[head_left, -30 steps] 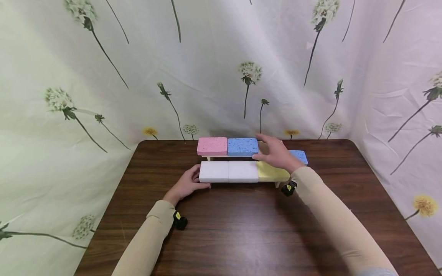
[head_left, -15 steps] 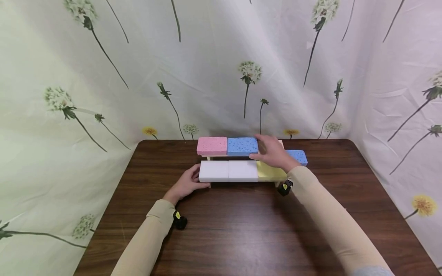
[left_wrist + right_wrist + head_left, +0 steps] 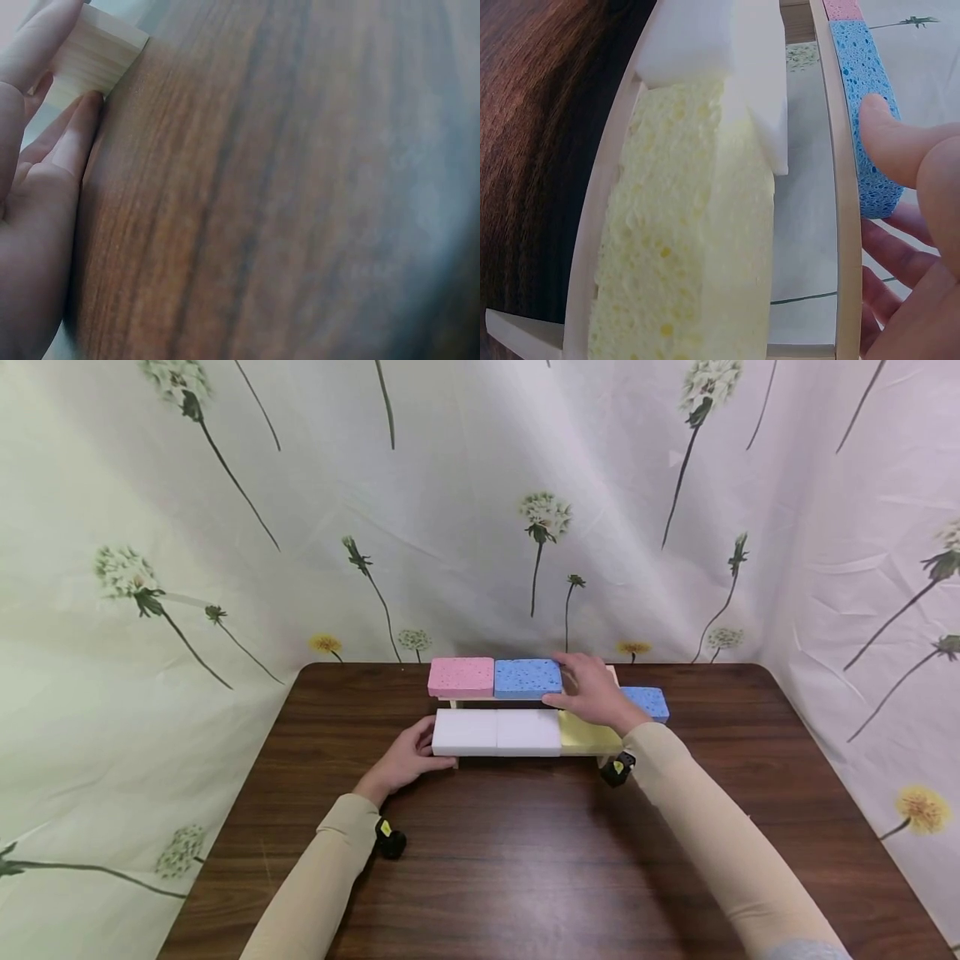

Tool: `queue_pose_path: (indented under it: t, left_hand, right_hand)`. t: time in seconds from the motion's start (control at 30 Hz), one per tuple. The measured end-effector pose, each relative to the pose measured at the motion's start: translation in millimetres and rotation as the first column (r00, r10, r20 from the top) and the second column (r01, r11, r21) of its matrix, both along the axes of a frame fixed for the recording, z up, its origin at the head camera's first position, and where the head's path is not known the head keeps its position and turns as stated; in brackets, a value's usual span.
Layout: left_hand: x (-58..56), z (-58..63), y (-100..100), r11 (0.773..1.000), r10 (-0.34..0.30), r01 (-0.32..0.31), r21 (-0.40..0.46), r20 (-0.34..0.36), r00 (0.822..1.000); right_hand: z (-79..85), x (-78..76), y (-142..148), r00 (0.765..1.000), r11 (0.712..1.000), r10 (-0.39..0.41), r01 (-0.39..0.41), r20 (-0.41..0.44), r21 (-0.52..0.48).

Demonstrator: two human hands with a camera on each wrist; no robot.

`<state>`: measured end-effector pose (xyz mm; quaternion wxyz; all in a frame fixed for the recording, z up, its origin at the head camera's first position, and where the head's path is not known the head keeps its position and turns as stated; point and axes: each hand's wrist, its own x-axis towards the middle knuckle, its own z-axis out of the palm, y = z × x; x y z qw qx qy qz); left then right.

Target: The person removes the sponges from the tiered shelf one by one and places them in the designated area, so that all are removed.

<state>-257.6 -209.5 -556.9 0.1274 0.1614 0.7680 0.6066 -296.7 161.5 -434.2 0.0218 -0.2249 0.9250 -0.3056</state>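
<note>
A pale wooden two-tier rack stands on the table, bearing several sponges. My left hand grips its left end, thumb in front and fingers behind; the left wrist view shows fingertips at a wooden leg. On the rear tier, a pink sponge sits left of a blue sponge. My right hand pinches the blue sponge's right end, with the thumb on its front side. Two white sponges and a yellow sponge line the front tier. My right arm partly covers the yellow one.
Another blue sponge lies right of the rack, partly behind my right wrist. The dark wooden table extends in front. A white cloth with dandelion prints hangs close behind the rack and along both sides.
My right hand has shifted slightly to the left against the blue sponge's end, then stayed. The left hand and the rack have not visibly moved.
</note>
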Motion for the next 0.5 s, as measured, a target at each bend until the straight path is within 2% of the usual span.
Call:
queue_pose_path:
  t: [0.5]
  left_hand:
    - [-0.6, -1.0, 1.2, 1.000, -0.003, 0.003, 0.011, -0.007, 1.000]
  right_hand:
    - [-1.5, 1.5, 3.8, 0.999, 0.998, -0.025, 0.026, 0.027, -0.048]
